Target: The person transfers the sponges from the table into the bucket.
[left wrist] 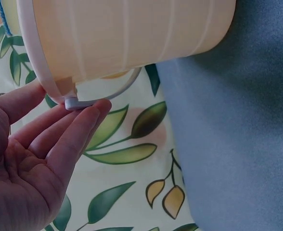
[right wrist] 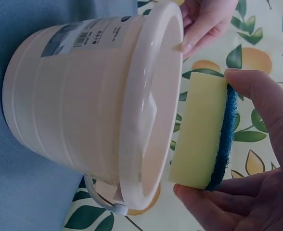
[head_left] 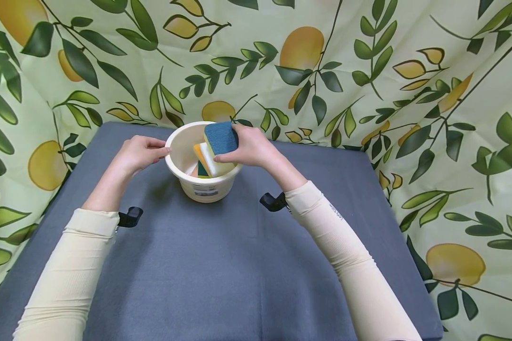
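A cream plastic bucket (head_left: 187, 188) stands upright toward the back of the table. My left hand (head_left: 138, 152) pinches its rim on the left, the thumb at the rim and the fingers underneath, beside the grey handle (left wrist: 91, 103). Over the bucket's right side, my right hand (head_left: 255, 146) grips a yellow sponge (right wrist: 199, 130) with a blue scouring layer, thumb on one end and fingers on the other. This sponge is just above the mouth in the right wrist view. Inside the bucket lie a white sponge piece (head_left: 211, 162) and orange and dark green pieces (head_left: 202, 170), partly hidden.
The table (head_left: 222, 265) has a blue-grey cover. Behind it and along its sides hangs a leaf-and-fruit patterned cloth (head_left: 247, 28). Black wrist mounts (head_left: 273, 202) stick out from both sleeves. A printed label (head_left: 205, 190) is on the bucket's front.
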Motion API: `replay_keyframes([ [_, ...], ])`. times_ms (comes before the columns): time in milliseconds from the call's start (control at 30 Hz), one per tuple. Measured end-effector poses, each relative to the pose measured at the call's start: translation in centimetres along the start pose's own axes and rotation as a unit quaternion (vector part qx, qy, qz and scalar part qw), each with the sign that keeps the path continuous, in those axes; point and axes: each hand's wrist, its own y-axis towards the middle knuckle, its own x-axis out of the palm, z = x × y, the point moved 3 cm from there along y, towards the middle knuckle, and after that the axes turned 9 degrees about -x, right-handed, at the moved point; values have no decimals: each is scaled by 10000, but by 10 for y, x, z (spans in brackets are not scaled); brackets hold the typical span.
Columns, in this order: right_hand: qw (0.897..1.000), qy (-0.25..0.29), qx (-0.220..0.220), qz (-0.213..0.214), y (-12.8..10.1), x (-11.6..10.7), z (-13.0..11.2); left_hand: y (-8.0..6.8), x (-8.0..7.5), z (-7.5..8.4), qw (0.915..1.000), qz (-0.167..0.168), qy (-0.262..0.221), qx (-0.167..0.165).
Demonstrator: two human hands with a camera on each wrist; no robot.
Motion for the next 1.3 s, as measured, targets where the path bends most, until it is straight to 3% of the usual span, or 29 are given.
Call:
replay_keyframes([
  [167, 9997, 114, -178, 134, 1, 3, 0, 1, 1, 1, 10000, 2, 17, -55],
  [933, 9989, 357, -25, 307, -13, 3, 15, 1, 0, 0, 9999, -31, -55, -96],
  [1033, 9987, 400, 118, 280, -17, 4, 20, 1, 0, 1, 10000, 28, 43, -5],
  [1167, 9983, 412, 270, 311, -24, 3, 28, 1, 3, 2, 9981, 180, 527, 252],
  [1300, 9979, 138, 461, 440, -36, 4, 40, -3, 10, 5, 9891, 714, 1070, 719],
])
